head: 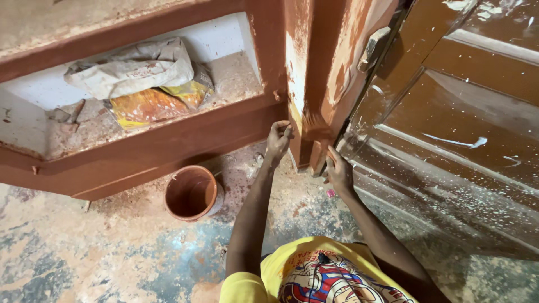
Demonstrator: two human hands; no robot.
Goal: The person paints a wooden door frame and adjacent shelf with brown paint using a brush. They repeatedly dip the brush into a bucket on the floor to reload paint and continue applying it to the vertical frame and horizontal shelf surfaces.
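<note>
We crouch at the foot of a reddish-brown door frame post (306, 84), our left hand (279, 140) raised against its lower edge with the fingers pinched narrow, as if around something small; what it grips is too small to make out, possibly a bit of rag or abrasive. Our right hand (338, 171) rests low on the post's base beside the paint-spattered brown door (449, 129), fingers loosely curled and holding nothing we can see.

The post itself is fixed timber, stiff and heavy, and in our judgement its freshly coloured face would smear or feel slick, so the bare corner edge looks the safer place to brace.

Just left of us, on the mottled floor (84, 252), stands an open paint pot (192, 192), its inside coated red-brown. It seems light and easily tipped; we would take it by the rim with a full grip, minding wet paint.

Above it, a recessed shelf (236, 84) holds a crumpled grey sack (135, 67) lying over a yellow-orange bag (149, 105), both soft and limp.
</note>
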